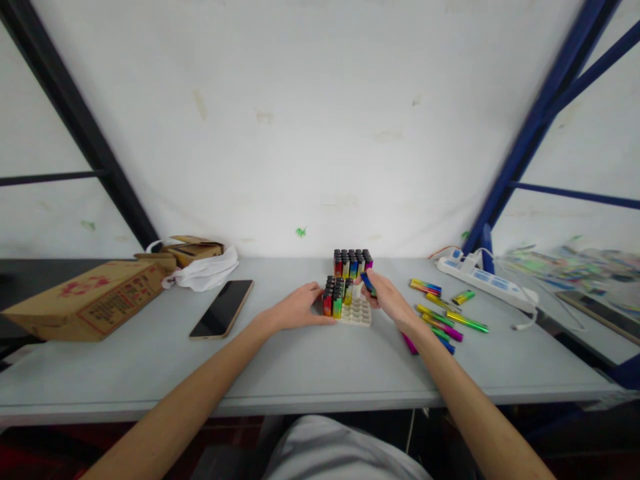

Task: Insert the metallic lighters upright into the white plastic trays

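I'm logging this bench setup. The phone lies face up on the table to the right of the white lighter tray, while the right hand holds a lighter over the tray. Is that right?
Not quite. In the head view the phone lies to the left of the white tray, near the cardboard box. The rest holds: the right hand holds a lighter over the tray.

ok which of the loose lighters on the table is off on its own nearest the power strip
The short green-yellow lighter: it lies apart from the long ones, just before the white power strip.
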### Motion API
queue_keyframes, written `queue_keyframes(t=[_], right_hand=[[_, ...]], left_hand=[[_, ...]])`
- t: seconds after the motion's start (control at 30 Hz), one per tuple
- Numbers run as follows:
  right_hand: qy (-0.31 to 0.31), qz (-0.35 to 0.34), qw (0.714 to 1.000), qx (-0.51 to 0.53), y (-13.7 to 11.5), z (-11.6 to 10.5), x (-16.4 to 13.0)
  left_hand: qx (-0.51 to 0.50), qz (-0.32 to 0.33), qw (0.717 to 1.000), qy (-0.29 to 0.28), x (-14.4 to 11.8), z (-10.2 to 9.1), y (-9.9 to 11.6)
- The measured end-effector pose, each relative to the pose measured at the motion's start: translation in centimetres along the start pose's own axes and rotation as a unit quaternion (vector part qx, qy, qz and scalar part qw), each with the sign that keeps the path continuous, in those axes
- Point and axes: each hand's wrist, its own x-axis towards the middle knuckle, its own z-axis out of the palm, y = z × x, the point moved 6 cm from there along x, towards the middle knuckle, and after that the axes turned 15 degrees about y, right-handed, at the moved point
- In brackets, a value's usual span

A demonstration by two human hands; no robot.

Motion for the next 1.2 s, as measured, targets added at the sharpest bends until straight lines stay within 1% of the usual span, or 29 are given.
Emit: queue_keyframes(t=[0.1, 0.23, 0.33, 0.4, 0.53, 0.6, 0.73, 0.8, 0.97, 1.2], right_hand=[[0.008, -0.086, 0.996, -0.036, -0.5, -0.2, 0.0], [0.035, -0.179, 0.977, -0.108, -1.2, -0.5, -0.3], [0.033, -0.222, 0.963, -0.151, -1.7, -0.3, -0.6], [0.033, -0.231, 0.957, -0.171, -1.8, -0.2, -0.7], [0.043, -0.222, 0.956, -0.187, -1.6, -0.3, -0.5], [0.027, -0.216, 0.958, -0.184, -1.4, -0.2, -0.5], [-0.023, -0.207, 0.963, -0.171, -1.4, 0.2, -0.8], [-0.033, -0.208, 0.962, -0.174, -1.4, 0.2, -0.9], [-0.013, -0.238, 0.949, -0.204, -1.7, 0.1, -0.7], [0.014, -0.241, 0.944, -0.226, -1.7, 0.1, -0.8]], left_hand=[[0.000, 0.005, 1.000, -0.001, 0.0, 0.1, 0.0], [0.008, 0.004, 1.000, -0.006, 0.0, 0.1, -0.1], [0.008, 0.003, 1.000, -0.005, 0.0, 0.1, 0.0], [0.005, 0.002, 1.000, -0.003, 0.0, 0.0, 0.1], [0.006, 0.003, 1.000, -0.001, 0.0, 0.0, 0.1], [0.009, 0.003, 1.000, -0.001, 0.0, 0.1, 0.0], [0.016, 0.003, 1.000, -0.011, 0.0, 0.2, -0.1], [0.016, 0.002, 1.000, -0.009, 0.0, 0.1, -0.1], [0.006, 0.004, 1.000, -0.004, 0.0, 0.0, 0.1], [0.017, 0.005, 1.000, -0.008, 0.0, 0.1, 0.0]])
